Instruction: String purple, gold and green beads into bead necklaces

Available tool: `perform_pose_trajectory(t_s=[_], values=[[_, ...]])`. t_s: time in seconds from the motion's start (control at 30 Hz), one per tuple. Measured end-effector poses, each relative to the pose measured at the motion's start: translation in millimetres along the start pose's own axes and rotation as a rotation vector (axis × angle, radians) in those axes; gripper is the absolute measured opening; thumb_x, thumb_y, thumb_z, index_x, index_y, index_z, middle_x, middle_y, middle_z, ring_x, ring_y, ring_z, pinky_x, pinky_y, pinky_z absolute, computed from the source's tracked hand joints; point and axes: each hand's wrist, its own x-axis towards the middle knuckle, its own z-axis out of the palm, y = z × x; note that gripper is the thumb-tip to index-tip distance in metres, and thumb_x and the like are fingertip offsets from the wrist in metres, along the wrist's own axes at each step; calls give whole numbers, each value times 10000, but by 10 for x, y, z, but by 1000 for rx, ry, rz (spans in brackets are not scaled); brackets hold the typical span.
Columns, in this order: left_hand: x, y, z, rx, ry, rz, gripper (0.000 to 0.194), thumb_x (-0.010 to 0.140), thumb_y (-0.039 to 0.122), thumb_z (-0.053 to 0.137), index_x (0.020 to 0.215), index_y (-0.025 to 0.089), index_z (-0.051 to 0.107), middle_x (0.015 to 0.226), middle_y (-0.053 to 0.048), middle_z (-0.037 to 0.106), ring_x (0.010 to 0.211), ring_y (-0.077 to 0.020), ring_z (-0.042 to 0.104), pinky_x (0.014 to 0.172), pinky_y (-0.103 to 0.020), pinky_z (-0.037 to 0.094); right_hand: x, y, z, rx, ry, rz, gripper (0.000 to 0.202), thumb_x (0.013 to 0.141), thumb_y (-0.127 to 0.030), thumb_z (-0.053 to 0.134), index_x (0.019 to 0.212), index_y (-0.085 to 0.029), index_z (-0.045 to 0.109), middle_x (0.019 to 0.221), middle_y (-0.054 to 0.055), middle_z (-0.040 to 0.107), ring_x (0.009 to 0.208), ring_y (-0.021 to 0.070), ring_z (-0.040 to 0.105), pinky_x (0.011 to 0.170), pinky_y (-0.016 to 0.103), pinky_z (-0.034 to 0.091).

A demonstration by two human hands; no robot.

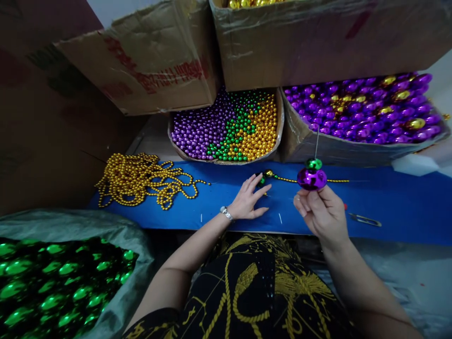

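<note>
My right hand (323, 212) is raised over the blue table, fingers pinched just beneath a large shiny purple bead (312, 179). Above that bead sits a smaller green bead (313, 164), and a thin upright needle (317, 141) sticks out of its top. The lower end of the needle is hidden by my fingers. My left hand (249, 200) lies with fingers spread, its fingertips at a green bead (262, 180) on the table. Beside it are a gold bead (269, 173) and a strand of small gold beads (286, 179), which passes behind the purple bead.
Gold bead strands (130, 181) lie heaped at the left. A box of small purple, green and gold beads (226, 129) and a box of larger purple beads (360, 108) stand behind. Thread snips (365, 219) lie at right. A sack (141, 240) holds green balls.
</note>
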Motion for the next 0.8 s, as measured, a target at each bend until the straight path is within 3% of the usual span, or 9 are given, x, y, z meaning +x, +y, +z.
perform_pose_trajectory(t_s=[0.1,0.23,0.3,0.43,0.57,0.7,0.8], values=[[140,-12,-13,73,-122,-12,765,821,562,590,1467,211,377,1565,-166,275,1458,-430,148,1094,-721,219,-17,-82,43,38,-25,-17,145,944,-345,577,973,-232,662,772,4,598,525,56,429,467,227,373],[115,-67,39,53,-194,18,665,859,505,556,1426,185,424,1513,-167,372,1461,-400,169,1114,-692,222,-18,-123,44,39,13,-26,154,931,-351,592,928,-219,670,657,-15,527,502,63,409,450,226,371],[91,-83,108,1,-152,24,680,843,542,570,1405,183,439,1469,-179,409,1455,-402,183,1109,-675,258,-1,-121,59,61,20,-18,148,927,-345,600,915,-218,674,609,-29,474,499,65,401,452,221,373],[182,-79,322,-78,38,-9,717,789,615,616,1335,168,487,1293,-189,482,1413,-404,266,1103,-640,318,61,-131,173,99,15,7,176,903,-384,630,897,-214,671,632,-26,486,497,60,392,439,208,375],[322,-159,475,-54,154,-17,345,936,336,479,1240,181,532,1205,-153,490,1368,-326,359,1083,-591,385,117,-245,259,151,-41,-10,167,900,-380,634,879,-218,668,591,-44,439,480,60,397,446,210,374],[333,-374,414,-5,148,36,307,947,223,434,1234,172,529,1199,-152,496,1332,-296,402,1048,-545,440,118,-300,206,143,-42,-50,161,897,-370,639,856,-217,671,573,-49,433,472,63,404,455,219,369],[293,-506,283,82,124,61,326,945,186,413,1249,164,530,1183,-150,521,1331,-299,404,1062,-551,420,75,-185,124,123,-44,-52,153,905,-363,627,882,-218,669,611,-32,495,484,66,421,467,230,378]])
